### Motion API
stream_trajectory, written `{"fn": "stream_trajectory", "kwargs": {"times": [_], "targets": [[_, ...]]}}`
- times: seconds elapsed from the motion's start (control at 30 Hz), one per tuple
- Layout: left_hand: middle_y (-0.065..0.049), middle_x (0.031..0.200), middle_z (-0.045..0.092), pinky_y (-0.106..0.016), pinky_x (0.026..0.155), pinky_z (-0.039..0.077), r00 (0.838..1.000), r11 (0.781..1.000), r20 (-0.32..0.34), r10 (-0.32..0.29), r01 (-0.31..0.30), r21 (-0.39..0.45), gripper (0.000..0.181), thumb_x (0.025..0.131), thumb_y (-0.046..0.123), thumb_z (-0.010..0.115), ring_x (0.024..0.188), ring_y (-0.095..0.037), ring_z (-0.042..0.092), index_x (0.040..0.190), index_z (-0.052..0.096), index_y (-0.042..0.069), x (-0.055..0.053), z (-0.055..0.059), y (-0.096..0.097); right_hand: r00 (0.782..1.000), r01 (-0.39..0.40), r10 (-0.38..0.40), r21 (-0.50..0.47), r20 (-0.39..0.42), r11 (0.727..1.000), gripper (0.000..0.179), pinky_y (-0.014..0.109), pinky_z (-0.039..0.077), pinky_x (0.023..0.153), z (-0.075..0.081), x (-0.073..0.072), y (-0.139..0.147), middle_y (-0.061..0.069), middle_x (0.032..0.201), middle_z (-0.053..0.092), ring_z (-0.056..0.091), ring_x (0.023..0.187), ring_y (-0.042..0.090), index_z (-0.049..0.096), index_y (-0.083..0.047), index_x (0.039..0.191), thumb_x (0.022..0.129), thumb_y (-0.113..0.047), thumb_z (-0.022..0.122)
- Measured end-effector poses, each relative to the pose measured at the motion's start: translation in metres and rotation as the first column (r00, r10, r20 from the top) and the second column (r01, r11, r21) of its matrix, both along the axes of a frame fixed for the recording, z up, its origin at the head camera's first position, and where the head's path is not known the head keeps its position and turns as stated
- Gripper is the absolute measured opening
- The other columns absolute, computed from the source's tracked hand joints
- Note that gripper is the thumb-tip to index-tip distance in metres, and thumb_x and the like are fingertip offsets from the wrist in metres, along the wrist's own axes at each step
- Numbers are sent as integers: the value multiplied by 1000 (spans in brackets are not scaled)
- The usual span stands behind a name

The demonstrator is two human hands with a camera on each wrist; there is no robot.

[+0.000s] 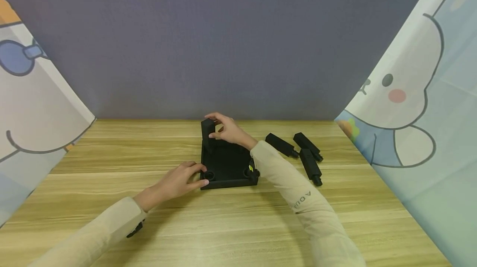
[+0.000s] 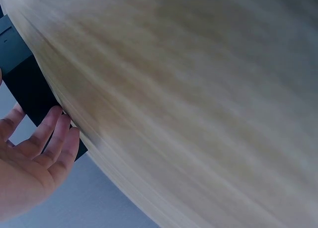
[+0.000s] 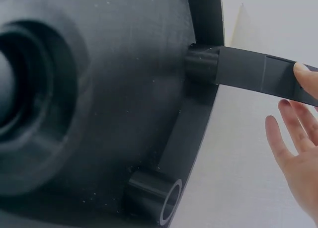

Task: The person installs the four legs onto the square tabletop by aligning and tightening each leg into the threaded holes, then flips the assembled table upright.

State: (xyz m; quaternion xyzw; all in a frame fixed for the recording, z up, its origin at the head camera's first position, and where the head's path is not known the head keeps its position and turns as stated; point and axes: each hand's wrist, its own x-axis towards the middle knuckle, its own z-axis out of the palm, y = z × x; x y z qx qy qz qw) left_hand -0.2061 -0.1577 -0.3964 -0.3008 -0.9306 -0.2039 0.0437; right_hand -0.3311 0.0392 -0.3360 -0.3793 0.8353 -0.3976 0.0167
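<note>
A shallow black square panel (image 1: 225,165) lies on the table with a raised rim and round tube sockets (image 3: 169,203) at its corners. One black block-shaped leg (image 3: 243,69) stands upright at its far left corner, its round end in a socket. Near that leg's top, my right hand (image 1: 228,129) pinches it between thumb and fingers. My left hand (image 1: 179,181) holds the near left corner, fingers at the side and thumb at the front edge. In the left wrist view, those fingertips (image 2: 54,111) touch the panel's dark side.
To the panel's right, three loose black legs (image 1: 282,145) with round pegs lie on the wooden table (image 1: 149,151). A grey partition (image 1: 216,51) rises behind the table. Cartoon-printed cloth (image 1: 402,93) hangs at both sides.
</note>
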Motion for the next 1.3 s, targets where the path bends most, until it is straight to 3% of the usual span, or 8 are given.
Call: {"fn": "stream_trajectory", "kwargs": {"times": [0.17,0.37,0.67,1.1,1.3], "targets": [[-5,107,61,-26,65,48,1000,1000,7,3,-3,2,40,87,47,57,70,-6,52,112,60,16,1,0,0,1000,-14,14,-9,-3,1000,52,28,51,79,1,-1,1,9,128,49,53,110,23,45,-10,131,84,-9,66],[-5,107,61,-24,63,47,1000,1000,14,0,0,0,40,87,47,56,67,-5,50,112,60,16,1,0,0,999,48,-48,-51,1,998,49,27,51,74,-4,1,-1,7,115,56,56,101,20,49,-12,126,81,-13,69],[-6,108,61,-23,62,46,1000,1000,7,-2,2,-2,40,87,47,56,64,-1,49,112,60,16,1,1,0,994,102,-107,-109,-38,989,46,25,51,70,-13,1,-3,5,111,59,57,95,18,51,-13,121,79,-16,71],[-6,108,61,-24,64,47,1000,1000,9,-10,10,6,41,87,48,55,63,1,46,112,60,16,1,1,0,999,33,-33,-25,2,999,55,31,51,80,-2,1,1,8,129,48,53,108,21,44,-9,131,82,-10,68],[-6,108,61,-24,64,48,1000,1000,12,-6,6,2,41,87,48,55,64,-1,48,113,60,16,1,1,0,1000,17,-15,-53,23,998,50,33,52,79,-1,1,1,9,114,57,56,103,21,47,-10,129,83,-5,65]]}}
